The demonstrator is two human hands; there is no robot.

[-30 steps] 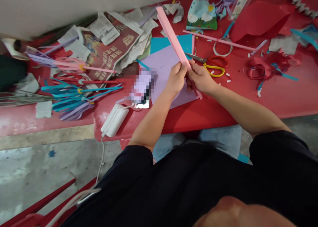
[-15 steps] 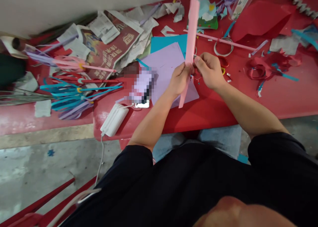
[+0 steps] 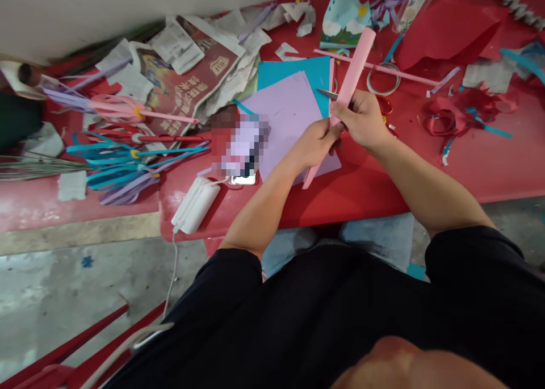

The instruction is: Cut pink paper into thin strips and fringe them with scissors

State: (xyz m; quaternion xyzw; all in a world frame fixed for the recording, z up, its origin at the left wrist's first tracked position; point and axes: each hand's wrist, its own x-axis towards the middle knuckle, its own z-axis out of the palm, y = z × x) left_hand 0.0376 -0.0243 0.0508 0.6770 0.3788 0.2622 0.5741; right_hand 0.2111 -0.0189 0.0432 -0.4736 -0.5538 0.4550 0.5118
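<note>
A folded pink paper strip (image 3: 352,71) slants up and to the right, held above the table between both hands. My left hand (image 3: 315,142) is closed on its lower part, and a short tail of the strip sticks out below. My right hand (image 3: 361,119) pinches the strip just higher up, fingers closed. Beneath the hands are purple paper sheets (image 3: 281,116) overlapping teal paper (image 3: 293,74). Scissors lie partly hidden under my right hand; the blade (image 3: 327,93) pokes out left of the strip and a red handle (image 3: 385,104) shows on the right.
White tape rolls (image 3: 398,82) and a thin pink stick (image 3: 400,75) lie behind my right hand. Leftward are a blurred phone-like object (image 3: 242,145), a white power bank (image 3: 196,205) with a cable, bundled paper-strip flowers (image 3: 123,159) and newspaper (image 3: 191,88). Red paper scraps (image 3: 447,119) lie right.
The pink strip has tilted from nearly upright to leaning right, its top lower. My right hand has moved onto the strip, close to my left hand. The scissors blade now shows.
</note>
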